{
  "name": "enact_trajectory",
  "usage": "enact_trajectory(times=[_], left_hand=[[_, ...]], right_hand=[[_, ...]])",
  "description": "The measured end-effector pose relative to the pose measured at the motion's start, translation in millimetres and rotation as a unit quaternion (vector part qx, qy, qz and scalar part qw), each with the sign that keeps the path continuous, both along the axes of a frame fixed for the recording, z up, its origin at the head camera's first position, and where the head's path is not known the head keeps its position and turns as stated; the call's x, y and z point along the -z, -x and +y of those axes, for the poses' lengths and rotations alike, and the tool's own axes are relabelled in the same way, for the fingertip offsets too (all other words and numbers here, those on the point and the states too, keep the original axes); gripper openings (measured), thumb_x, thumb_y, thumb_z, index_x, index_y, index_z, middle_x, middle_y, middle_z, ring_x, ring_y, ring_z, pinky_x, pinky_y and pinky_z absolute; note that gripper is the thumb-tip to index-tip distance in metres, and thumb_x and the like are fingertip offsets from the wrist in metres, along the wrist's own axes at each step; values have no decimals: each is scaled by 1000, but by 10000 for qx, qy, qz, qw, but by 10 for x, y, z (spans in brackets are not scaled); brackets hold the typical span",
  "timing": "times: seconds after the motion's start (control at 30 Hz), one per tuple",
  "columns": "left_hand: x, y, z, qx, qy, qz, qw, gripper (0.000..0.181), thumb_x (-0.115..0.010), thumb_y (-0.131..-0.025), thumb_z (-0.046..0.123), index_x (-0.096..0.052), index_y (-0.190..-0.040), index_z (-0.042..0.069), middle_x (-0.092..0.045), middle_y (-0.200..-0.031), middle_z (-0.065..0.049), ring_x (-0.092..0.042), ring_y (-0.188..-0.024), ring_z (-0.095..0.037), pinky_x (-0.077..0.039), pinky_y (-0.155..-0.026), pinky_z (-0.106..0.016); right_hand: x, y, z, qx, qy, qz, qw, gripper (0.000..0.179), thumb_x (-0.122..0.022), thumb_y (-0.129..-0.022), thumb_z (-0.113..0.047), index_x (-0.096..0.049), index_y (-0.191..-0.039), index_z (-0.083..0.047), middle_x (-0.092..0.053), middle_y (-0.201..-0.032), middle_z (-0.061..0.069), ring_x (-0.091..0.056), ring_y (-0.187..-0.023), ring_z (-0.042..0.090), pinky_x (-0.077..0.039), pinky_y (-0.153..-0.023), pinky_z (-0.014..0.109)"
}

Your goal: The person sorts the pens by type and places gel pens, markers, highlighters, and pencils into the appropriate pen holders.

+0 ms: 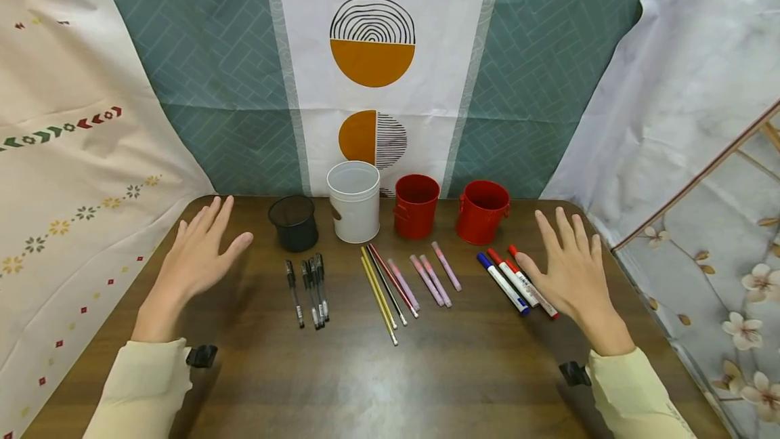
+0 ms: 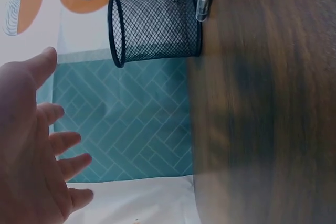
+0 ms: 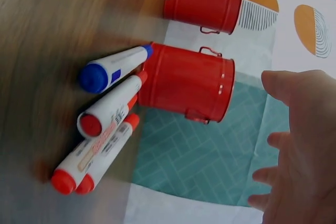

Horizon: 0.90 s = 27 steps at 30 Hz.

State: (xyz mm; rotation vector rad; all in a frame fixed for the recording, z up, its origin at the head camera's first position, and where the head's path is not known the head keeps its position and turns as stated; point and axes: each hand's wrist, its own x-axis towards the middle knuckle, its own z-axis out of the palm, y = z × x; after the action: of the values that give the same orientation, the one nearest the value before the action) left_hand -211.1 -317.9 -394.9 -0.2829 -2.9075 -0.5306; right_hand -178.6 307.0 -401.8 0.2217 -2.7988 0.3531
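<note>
My left hand [image 1: 198, 253] hovers over the table's left side with fingers straight and thumb spread, holding nothing. Nearest to it is a black mesh pen cup [image 2: 157, 27], with several black-capped gel pens [image 1: 313, 290] lying in front. On the right, my right hand [image 1: 569, 276] is spread in the same way, also holding nothing. Beside its thumb lie a blue marker [image 1: 503, 283] and three red markers [image 3: 113, 106], partly overlapping. Behind them stands a red bucket [image 3: 186, 82] with small side handles.
A white bucket [image 1: 355, 205] and a second red bucket [image 1: 416, 208] stand in the row at the back. Several pencils [image 1: 380, 297] and several pink pens [image 1: 431, 280] lie before them on the brown wooden table [image 1: 365, 385]. Patterned cloths [image 1: 225, 73] hang behind and at both sides.
</note>
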Motion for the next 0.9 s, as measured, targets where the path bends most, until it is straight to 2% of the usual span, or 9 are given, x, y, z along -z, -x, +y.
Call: enact_trajectory(times=[0.1,0.2,0.3,0.43,0.6,0.77,0.9], left_hand=[[-27,40,24,-105,-237,-243,9994,86,-44,-108,64,0,-172,28,-3,-179,-13,-12,-157,-56,-15,-112,-85],[-36,66,36,-165,-448,-372,9982,87,-46,-107,66,1,-172,33,-3,-179,-8,-14,-157,-55,-22,-101,-90],[-29,94,28,-63,-701,-291,9971,88,-50,-107,63,-2,-172,30,-7,-179,-12,-15,-159,-52,-22,-106,-87],[-9,138,14,130,-1026,-134,9945,87,-55,-108,55,-5,-173,24,-14,-176,-22,-16,-157,-54,-20,-115,-80],[24,203,19,192,-1382,-96,9902,86,-57,-108,51,-8,-173,22,-22,-172,-28,-22,-154,-57,-23,-114,-79],[79,265,62,219,-1857,-35,9823,85,-62,-107,47,-16,-172,18,-35,-167,-25,-32,-152,-51,-30,-115,-74],[115,292,87,267,-2208,-98,9749,87,-65,-106,46,-17,-172,17,-34,-170,-20,-35,-152,-47,-32,-119,-68]], right_hand=[[-22,9,-45,-67,88,-35,9999,84,-49,-106,-60,-17,-172,-17,-9,-176,25,-4,-160,53,0,-121,79],[-44,18,-89,-122,169,-40,9998,84,-49,-107,-60,-18,-172,-17,-11,-176,25,-5,-160,53,-2,-121,79],[-70,23,-127,-164,244,-37,9996,83,-49,-107,-59,-20,-171,-16,-11,-176,25,-7,-160,53,-6,-120,80],[-98,26,-165,-214,379,-88,9990,82,-49,-107,-58,-19,-171,-15,-10,-176,23,-8,-159,53,-7,-120,80],[-120,49,-230,-326,564,-25,9979,81,-52,-107,-55,-22,-171,-14,-15,-175,24,-13,-158,54,-12,-119,80],[-150,43,-329,-446,882,25,9951,80,-56,-106,-52,-26,-169,-13,-21,-173,26,-19,-156,56,-20,-119,78],[-172,45,-411,-464,1172,-57,9920,78,-58,-106,-51,-27,-170,-16,-21,-174,21,-21,-157,53,-24,-115,80]])
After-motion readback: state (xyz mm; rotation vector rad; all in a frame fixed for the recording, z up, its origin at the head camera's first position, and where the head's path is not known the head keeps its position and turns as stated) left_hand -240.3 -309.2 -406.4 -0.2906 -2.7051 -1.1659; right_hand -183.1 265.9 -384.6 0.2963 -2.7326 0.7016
